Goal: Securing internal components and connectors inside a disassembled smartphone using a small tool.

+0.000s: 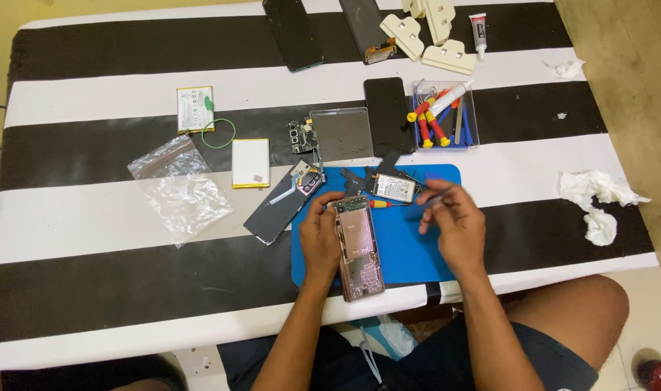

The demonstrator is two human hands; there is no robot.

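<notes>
Fingers of left hand [321, 235] wrapped round an opened phone [356, 246]; right hand [452, 221] pinching something thin.

Left fingers curl over the phone's top and left edge, back cover off, insides showing, phone lying lengthwise on the blue mat [410, 246]. Right fingertips [433, 197] closed together on what looks like a slim tool, too small to tell for sure, held just above the mat's upper right part. Red-and-yellow screwdriver [379, 204] lies between the hands, small battery-like part [394, 188] just beyond it. Detached back panel [283, 203] left of mat. Tool tray [445, 116], dark phone [388, 116], plastic bag [182, 188] farther out on striped table [91, 217].
</notes>
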